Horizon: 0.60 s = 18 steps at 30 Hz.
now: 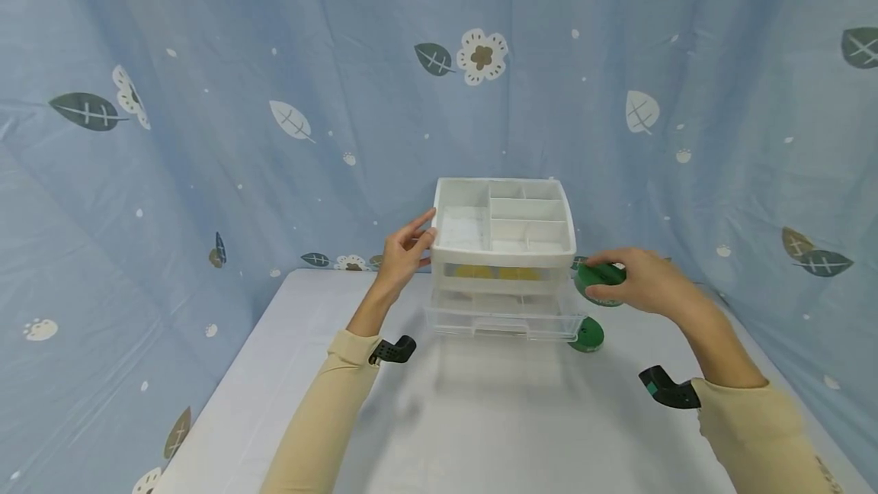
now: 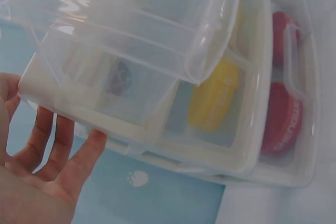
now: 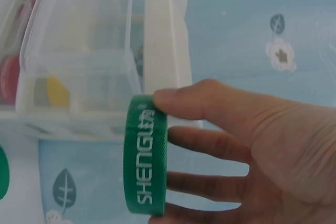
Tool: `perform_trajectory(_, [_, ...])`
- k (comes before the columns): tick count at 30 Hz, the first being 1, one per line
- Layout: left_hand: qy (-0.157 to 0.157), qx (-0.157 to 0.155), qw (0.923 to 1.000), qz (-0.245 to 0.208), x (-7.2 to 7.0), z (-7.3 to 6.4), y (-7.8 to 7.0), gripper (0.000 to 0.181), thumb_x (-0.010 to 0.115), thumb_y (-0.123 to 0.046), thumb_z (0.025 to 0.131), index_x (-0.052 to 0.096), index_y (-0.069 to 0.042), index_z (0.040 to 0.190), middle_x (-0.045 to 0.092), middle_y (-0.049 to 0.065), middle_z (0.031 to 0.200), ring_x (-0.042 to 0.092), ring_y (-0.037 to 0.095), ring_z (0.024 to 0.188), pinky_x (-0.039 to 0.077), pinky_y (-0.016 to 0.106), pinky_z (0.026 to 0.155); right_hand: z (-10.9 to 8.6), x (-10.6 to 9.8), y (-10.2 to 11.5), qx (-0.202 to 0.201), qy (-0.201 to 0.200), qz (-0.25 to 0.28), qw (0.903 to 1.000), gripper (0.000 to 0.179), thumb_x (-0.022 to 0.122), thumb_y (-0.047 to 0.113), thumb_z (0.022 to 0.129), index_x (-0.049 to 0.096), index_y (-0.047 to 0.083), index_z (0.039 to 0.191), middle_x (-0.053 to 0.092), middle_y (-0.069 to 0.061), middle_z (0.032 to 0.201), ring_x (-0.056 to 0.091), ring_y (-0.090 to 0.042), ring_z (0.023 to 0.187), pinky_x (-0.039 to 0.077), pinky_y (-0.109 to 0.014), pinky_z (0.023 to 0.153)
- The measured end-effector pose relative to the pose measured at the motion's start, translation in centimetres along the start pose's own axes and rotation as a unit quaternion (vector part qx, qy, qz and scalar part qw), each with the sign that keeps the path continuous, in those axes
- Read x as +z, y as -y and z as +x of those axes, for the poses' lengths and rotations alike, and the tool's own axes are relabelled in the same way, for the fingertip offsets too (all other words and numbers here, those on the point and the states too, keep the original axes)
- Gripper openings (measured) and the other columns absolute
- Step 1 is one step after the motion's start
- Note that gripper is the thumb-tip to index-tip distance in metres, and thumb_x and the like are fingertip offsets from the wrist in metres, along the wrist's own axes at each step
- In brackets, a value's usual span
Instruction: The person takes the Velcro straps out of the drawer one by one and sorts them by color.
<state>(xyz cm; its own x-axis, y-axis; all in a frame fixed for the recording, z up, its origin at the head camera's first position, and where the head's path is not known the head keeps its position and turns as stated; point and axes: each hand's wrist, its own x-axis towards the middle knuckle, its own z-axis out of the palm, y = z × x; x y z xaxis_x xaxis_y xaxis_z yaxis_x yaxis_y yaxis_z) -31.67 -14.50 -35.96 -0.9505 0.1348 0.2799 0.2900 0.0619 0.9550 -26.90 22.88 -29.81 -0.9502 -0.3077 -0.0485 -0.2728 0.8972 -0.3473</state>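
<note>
A white organizer (image 1: 504, 258) with clear drawers stands near the back of the table, its top divided into compartments. My left hand (image 1: 405, 251) touches its left side, fingertips along the edge in the left wrist view. To the right of the organizer, my right hand (image 1: 652, 282) grips a green roll of tape (image 3: 146, 156) with printed letters between thumb and fingers. Yellow rolls (image 2: 215, 95) lie in one drawer and red rolls (image 2: 283, 121) in another. The low clear drawer (image 1: 507, 325) juts out at the front.
A second green roll (image 1: 588, 335) is on the white tabletop (image 1: 507, 433), beside the drawer's right front corner. Behind the table hangs a blue curtain (image 1: 384, 136) with leaves and flowers. Each wrist wears a black camera (image 1: 394, 349).
</note>
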Motion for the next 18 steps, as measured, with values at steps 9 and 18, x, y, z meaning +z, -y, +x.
perform_trajectory(9, [-0.001, -0.005, 1.0000, -0.002, -0.1, 0.5, 0.6, 0.047, 0.057, -0.023, 0.101, 0.049, -0.021, 0.147, 0.056, 0.027, 0.124, 0.060, 0.036, 0.116, 0.053, 0.051, 0.098, 0.4, 1.9, -3.9, 0.030, 0.008, -0.028, 0.9991, 0.059, 0.074, 0.043, 0.085, 0.064, 0.004, 0.128, 0.065, -0.026, 0.118, 0.063, -0.029, 0.086, 0.051, -0.036, 0.061])
perform_trajectory(18, [-0.019, -0.007, 0.9997, 0.012, -0.2, 1.7, 2.9, 0.044, 0.059, -0.036, 0.099, 0.052, -0.036, 0.142, 0.059, 0.019, 0.121, 0.063, 0.029, 0.113, 0.057, 0.043, 0.093, 1.0, 6.0, -8.4, 0.071, 0.017, -0.012, 0.9972, 0.063, 0.076, 0.042, 0.083, 0.062, -0.002, 0.126, 0.063, -0.029, 0.121, 0.062, -0.047, 0.100, 0.053, -0.057, 0.070])
